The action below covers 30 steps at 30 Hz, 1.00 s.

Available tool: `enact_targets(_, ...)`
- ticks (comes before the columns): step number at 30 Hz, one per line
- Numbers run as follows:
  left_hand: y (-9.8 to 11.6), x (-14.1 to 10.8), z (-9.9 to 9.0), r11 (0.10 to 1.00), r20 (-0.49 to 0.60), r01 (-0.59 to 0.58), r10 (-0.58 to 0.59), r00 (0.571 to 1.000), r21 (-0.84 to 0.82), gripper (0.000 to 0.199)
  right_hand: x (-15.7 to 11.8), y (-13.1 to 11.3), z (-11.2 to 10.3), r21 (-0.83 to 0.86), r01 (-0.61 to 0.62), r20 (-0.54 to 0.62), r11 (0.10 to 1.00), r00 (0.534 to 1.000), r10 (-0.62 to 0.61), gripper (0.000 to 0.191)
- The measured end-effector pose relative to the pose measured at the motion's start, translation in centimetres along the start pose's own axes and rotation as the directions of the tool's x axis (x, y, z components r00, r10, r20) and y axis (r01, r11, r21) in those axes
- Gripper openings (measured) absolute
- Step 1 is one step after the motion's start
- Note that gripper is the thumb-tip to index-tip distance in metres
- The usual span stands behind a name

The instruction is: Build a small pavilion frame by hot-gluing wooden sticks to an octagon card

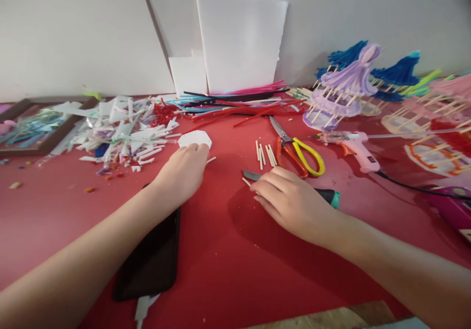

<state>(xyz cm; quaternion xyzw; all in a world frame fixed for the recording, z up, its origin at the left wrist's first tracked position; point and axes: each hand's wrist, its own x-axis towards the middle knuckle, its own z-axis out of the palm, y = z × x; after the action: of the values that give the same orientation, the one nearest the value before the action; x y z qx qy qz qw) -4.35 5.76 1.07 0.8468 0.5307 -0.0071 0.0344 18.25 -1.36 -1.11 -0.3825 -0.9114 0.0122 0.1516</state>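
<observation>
My left hand point(186, 172) is closed, its knuckles over the near edge of a white octagonal foam piece point(195, 137). Its fingertips are hidden, and a short stick end point(211, 160) shows at its right side. My right hand point(290, 199) has its fingers together on a short wooden stick point(246, 181) at the table. Partly beneath that hand lies a cutter knife, its blade point(251, 175) pointing left and its black and green handle point(329, 197) showing on the right. Just beyond are several cut wooden sticks point(262, 155) and scissors point(290, 147) with red and yellow handles.
A black phone point(152, 255) lies under my left forearm. White scraps point(121, 132) pile up at left, near a brown tray point(47, 145). Pipe cleaners point(235, 103) lie at the back. A pink glue gun point(358, 147) and fuzzy carousel-like models point(342, 83) stand right.
</observation>
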Motion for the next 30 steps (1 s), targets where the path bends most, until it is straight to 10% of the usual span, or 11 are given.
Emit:
enact_targets(8,1.9,-1.1,0.3,0.869,-0.001,-0.14,0.159,0.987,-0.475,0.017,-0.6,0.0,-0.5,0.132,-0.012,0.091,0.991,0.996,0.0,0.023)
enact_targets(14,4.3,-1.7,1.0,0.695,-0.087,-0.191,0.183,0.979,-0.694,0.012,-0.1,0.1,-1.2,0.312,-0.171,-0.173,0.934,0.957,0.233,0.014)
enact_targets(18,5.1,-2.1,1.7,0.551,-0.181,-0.268,0.208,0.961,-0.79,0.016,0.2,-0.1,-1.0,0.412,-0.212,-0.132,0.886,0.948,0.289,0.012)
enact_targets(30,5.3,-2.2,2.1,0.689,-0.36,-0.42,0.24,0.902,-0.591,0.019,0.0,0.0,-0.3,0.386,-0.247,-0.093,0.889,0.948,0.303,0.013)
